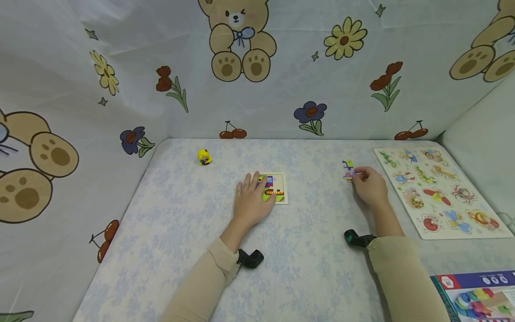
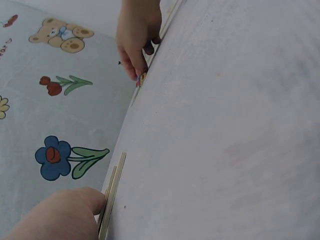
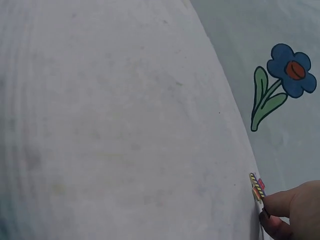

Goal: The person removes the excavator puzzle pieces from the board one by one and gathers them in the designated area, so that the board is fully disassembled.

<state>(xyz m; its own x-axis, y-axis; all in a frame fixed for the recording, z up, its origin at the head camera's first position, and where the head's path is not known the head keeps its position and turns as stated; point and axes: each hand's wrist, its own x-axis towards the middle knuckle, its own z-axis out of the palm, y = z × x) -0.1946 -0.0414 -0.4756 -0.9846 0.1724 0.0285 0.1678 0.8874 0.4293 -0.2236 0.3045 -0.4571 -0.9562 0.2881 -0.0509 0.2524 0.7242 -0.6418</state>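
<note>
My left hand (image 1: 252,205) rests with its fingers spread over the left part of a small square picture puzzle (image 1: 280,197), which shows a vehicle scene with a green lower area. The left wrist view has the edge of the puzzle board (image 2: 113,195) side-on, beside the left thumb (image 2: 90,200). Further right, my right hand (image 1: 371,185) pinches a small colourful puzzle piece (image 1: 348,171) between thumb and fingers at its right side. The same piece (image 3: 257,187) shows almost edge-on in the right wrist view. Parts of the puzzle are hidden under the left hand.
A yellow toy figure (image 1: 204,157) sits at the back left of the table. At the right lies a large board with animal pictures (image 1: 436,192). A colourful printed box or booklet (image 1: 479,295) is at the front right corner. Printed cloth (image 1: 277,98) rises behind the table.
</note>
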